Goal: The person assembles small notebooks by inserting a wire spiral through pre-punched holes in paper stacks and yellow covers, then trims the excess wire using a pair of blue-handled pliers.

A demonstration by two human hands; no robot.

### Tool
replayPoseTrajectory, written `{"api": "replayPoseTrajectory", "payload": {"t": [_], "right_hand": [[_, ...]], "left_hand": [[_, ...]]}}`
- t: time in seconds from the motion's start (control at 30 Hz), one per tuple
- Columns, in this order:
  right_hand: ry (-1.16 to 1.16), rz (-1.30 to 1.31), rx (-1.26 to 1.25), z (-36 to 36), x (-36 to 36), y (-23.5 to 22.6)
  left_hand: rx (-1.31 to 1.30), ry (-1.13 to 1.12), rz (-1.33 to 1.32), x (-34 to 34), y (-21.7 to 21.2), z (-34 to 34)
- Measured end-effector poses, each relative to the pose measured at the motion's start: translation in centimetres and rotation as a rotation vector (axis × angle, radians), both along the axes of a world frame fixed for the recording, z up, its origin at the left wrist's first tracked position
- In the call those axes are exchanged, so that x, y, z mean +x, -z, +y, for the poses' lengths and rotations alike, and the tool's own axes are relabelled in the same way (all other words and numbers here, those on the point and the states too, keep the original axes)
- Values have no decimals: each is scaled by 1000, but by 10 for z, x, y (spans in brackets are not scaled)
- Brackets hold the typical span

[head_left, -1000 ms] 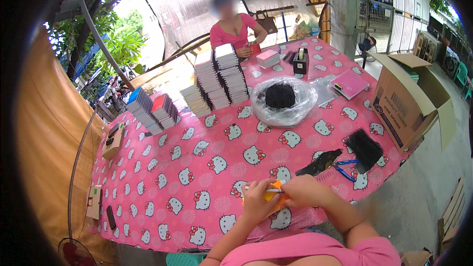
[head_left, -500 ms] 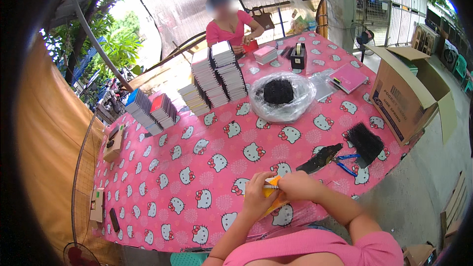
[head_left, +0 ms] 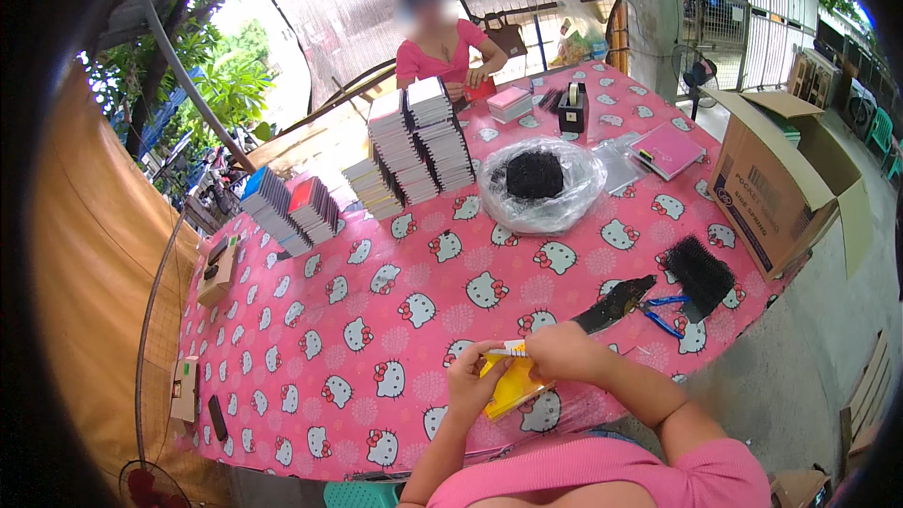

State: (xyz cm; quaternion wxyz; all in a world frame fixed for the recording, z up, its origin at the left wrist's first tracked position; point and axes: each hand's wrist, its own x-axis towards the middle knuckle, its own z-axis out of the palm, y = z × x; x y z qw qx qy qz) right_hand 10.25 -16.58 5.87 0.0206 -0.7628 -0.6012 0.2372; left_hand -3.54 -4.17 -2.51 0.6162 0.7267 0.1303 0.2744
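A small yellow-covered notebook (head_left: pixel 513 389) is held tilted above the near edge of the table, with white page edges and holes along its upper edge. My left hand (head_left: pixel 468 384) grips its left side, thumb lying across the yellow cover. My right hand (head_left: pixel 566 354) is closed at the upper right corner, fingertips pinching along the edge; whether a wire is between them is hidden. Just beyond the right hand lies a black strip (head_left: pixel 616 305), beside blue-handled pliers (head_left: pixel 670 318) and a pile of black wire spirals (head_left: pixel 701 268).
A clear plastic bag (head_left: pixel 499 202) with a black bundle sits mid-table. Behind it are stacks of spiral notebooks (head_left: pixel 404 146), a tape dispenser (head_left: pixel 571 111) and a pink notebook (head_left: pixel 670 149). A cardboard box (head_left: pixel 767 193) stands right. Another person (head_left: pixel 442 56) works across the table.
The notebook has tipped so more of its yellow cover shows. My left hand has shifted slightly left and down; the right hand has moved a little, still at the notebook's edge.
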Motion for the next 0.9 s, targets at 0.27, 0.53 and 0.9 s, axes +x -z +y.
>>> {"api": "replayPoseTrajectory", "payload": {"t": [0.27,0.53,0.9], "right_hand": [[84,0,91,10,0,3],[-29,36,241,5,-2,4],[23,-2,130,23,-3,0]], "left_hand": [[-203,-20,-36,-8,19,10],[-296,-74,-100,-7,13,0],[-592,-79,-76,-2,19,9]]}}
